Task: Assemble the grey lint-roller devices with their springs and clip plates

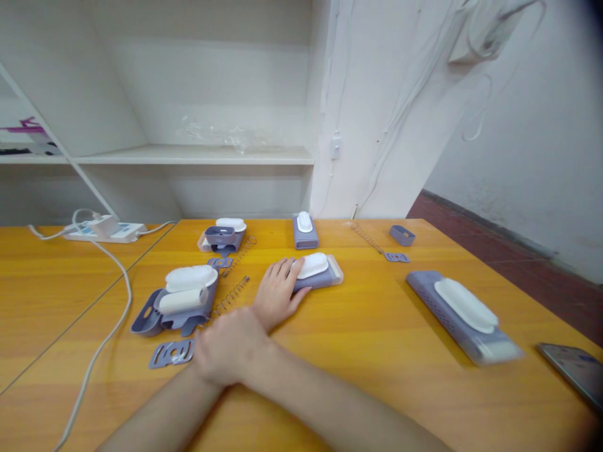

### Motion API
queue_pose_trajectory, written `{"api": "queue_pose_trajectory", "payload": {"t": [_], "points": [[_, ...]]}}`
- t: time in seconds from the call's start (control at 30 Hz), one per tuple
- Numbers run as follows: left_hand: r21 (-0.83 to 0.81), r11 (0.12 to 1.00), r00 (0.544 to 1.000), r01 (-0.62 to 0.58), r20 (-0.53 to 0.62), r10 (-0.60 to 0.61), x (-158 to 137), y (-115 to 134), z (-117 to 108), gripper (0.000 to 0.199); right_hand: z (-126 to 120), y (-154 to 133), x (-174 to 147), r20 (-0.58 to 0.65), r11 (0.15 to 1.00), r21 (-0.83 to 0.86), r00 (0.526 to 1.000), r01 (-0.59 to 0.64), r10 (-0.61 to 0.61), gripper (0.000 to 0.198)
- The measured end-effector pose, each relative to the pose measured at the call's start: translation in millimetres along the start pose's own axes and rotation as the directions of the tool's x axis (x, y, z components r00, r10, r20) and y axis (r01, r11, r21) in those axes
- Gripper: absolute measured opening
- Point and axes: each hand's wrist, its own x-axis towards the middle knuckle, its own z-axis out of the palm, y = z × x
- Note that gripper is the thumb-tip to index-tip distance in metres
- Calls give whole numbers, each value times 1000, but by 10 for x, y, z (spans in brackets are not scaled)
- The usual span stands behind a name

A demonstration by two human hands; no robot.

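Note:
My left hand (277, 295) reaches forward over the table, fingers across the left end of a grey-purple case with a white oval pad (318, 276) and thumb along its near side. Crossing above the left wrist is my right hand (233, 345), its fingers curled down and their tips hidden. Close to the right hand are a coil spring (230, 294) and a flat slotted grey-purple plate (172, 353). Behind them, on the left, sits an opened case (188, 314) with a white roll (183, 301), a white oval pad (191, 277) and a detached end cap (148, 314).
Farther back are another opened case (228, 235), a closed case (305, 231), a stretched spring (367, 237), a cap (402, 235) and a plate (397, 257). At right lie another case (464, 317) and a phone (572, 370). A white cable (125, 276) runs from a power strip (106, 230).

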Motion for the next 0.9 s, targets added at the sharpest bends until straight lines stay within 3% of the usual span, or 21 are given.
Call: {"api": "queue_pose_trajectory", "payload": {"t": [0.1,0.27,0.37,0.47,0.57,0.67,0.77,0.9], "points": [[-6,1000,1000,-3,-7,3,7,-28,52,60,-57,241,-145,-62,998,-46,997,-46,43,39],[-81,996,1000,23,-4,-23,18,-82,46,59,-47,595,-597,-353,994,-92,932,55,-85,29],[-169,985,999,40,-29,-45,10,-111,15,51,-118,882,-771,-472,993,-79,881,-85,38,31],[-247,967,995,58,-62,-76,3,-111,-6,41,-288,1194,-851,-604,970,-8,774,-242,188,31],[-309,947,988,88,-90,-121,8,-95,-24,37,-448,1491,-931,-705,915,41,638,-401,311,27],[-380,920,985,96,-95,-142,19,-93,-43,36,-481,1757,-1029,-726,882,148,556,-448,404,19],[-418,904,985,96,-91,-146,30,-111,-51,37,-383,1943,-1088,-616,854,339,593,-394,518,25],[-415,908,988,64,-104,-117,40,-149,-27,40,-251,2012,-1090,-439,820,453,714,-348,546,30]]}}
